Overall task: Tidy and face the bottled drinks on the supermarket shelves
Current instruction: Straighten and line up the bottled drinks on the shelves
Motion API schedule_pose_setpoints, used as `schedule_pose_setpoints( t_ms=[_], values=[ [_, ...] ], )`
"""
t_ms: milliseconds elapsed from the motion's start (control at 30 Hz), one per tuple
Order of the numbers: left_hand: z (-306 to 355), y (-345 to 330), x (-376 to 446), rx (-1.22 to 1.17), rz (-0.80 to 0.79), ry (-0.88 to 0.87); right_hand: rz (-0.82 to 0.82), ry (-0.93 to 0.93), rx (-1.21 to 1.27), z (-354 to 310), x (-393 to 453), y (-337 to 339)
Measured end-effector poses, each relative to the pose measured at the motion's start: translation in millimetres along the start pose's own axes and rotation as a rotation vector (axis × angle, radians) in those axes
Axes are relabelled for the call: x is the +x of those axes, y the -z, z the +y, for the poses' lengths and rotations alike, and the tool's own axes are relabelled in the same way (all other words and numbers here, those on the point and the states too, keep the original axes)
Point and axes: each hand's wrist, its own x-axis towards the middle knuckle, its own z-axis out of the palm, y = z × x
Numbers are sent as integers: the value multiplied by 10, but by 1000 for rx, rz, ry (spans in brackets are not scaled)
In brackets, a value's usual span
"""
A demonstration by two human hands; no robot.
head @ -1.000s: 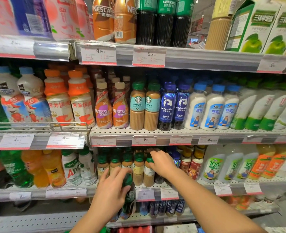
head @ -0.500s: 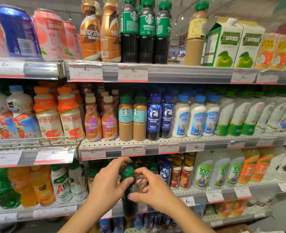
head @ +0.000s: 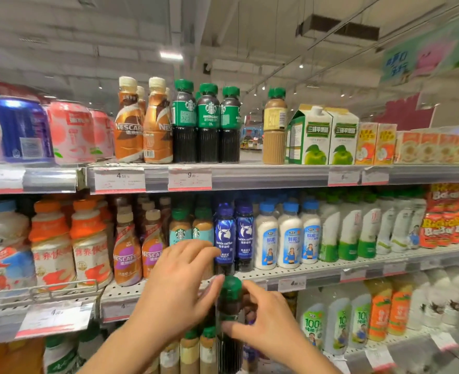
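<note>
bottle: dark green-capped bottle (head: 229,314), upright, held in front of the middle shelf (head: 317,271)
left hand (head: 174,287): fingers wrapped round its neck
right hand (head: 266,319): pinching the label
next: same bottles (head: 208,122) sit straight up, top shelf

We are in a supermarket drinks aisle: metal shelves (head: 285,172) run in tiers, packed with rows of bottled coffee (head: 208,125), milk drinks (head: 290,238) and juice cartons (head: 310,136), with printed price tags (head: 190,179) clipped along every shelf edge.
</note>
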Motion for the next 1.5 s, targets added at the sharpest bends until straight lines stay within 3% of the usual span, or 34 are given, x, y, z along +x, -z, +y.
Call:
schedule_pose_setpoints(
  t_ms=[200, 533, 933, 1233, 1500],
  values=[
    [-103, 291, 692, 195, 126, -63, 253, 66, -63, -321, 254, 576],
    [-192, 345, 1260, 392, -45, 12, 563, 255, -62, -1057, 756, 1533],
    [-255, 286, 1300, 310, 48, 20, 668, 246, -211, -1631, 1735, 2021],
    [-266, 268, 1311, 302, 71, 18, 670, 83, -464, -1661, 2163, 1849],
    [-280, 209, 1311, 286, 94, 25, 725, 99, -741, -1682, 2286, 1841]
  ],
)
